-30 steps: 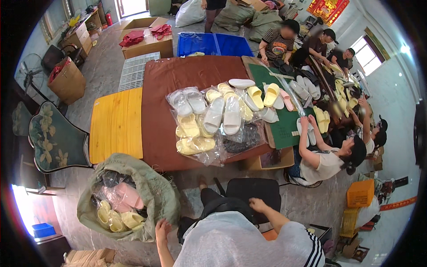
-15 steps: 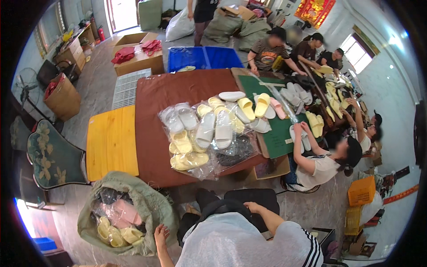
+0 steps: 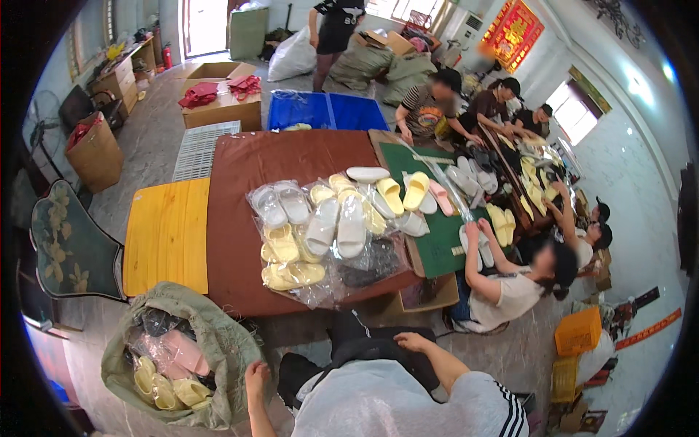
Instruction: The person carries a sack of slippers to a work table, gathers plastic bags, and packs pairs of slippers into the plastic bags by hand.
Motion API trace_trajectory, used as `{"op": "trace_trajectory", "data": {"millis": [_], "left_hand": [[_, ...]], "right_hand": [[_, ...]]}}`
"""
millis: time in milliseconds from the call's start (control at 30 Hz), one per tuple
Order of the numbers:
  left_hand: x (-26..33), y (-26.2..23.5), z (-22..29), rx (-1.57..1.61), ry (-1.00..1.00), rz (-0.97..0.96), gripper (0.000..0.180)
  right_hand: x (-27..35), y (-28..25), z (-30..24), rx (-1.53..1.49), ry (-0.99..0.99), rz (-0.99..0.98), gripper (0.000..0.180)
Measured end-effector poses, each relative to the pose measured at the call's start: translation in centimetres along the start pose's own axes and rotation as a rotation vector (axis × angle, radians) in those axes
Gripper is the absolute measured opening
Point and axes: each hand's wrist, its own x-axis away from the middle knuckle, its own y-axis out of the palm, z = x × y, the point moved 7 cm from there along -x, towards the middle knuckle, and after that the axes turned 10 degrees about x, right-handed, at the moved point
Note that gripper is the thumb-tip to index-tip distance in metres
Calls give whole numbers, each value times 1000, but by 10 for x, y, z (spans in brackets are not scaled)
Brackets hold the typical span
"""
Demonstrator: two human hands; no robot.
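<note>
My left hand (image 3: pixel 257 372) hangs beside the right rim of an olive woven sack (image 3: pixel 231 342), its fingers loosely bent and nothing seen in them. Inside the sack lie yellow slippers (image 3: pixel 164 391) and pink slippers (image 3: pixel 186 354) in clear bags. Over my dark-clothed lap rests my right hand (image 3: pixel 413 341), fingers stretched out and holding nothing visible. In front of me, bagged grey slippers (image 3: pixel 350 229), yellow slippers (image 3: pixel 281 242) and black slippers (image 3: pixel 368 266) are heaped on the brown-covered table (image 3: pixel 247 218).
A person (image 3: pixel 510 291) at the right handles grey slippers on a green mat (image 3: pixel 444 251). More people sit along the far-right table. At left are a yellow board (image 3: pixel 167 237) and a patterned chair (image 3: pixel 76 244). Blue bins (image 3: pixel 300 109) and a carton (image 3: pixel 218 113) stand beyond.
The whole view has shifted, so the table and sack sit lower and further left. My left hand stays near the sack with its fingers more bent; my right hand remains over my lap.
</note>
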Motion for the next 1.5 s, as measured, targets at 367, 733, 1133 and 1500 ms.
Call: {"op": "trace_trajectory", "data": {"millis": [367,733,1133,1500], "left_hand": [[-121,200,-112,-348,-101,-224,33],[-178,301,-262,-917,-294,-310,40],[-176,252,-380,-1064,-596,-365,121],[-205,238,-324,-993,-614,-561,86]], "right_hand": [[-143,-27,118,330,-152,-220,42],[-291,41,210,463,-41,-303,52],[-277,205,328,586,-156,-620,58],[-262,117,216,491,28,-548,45]]}}
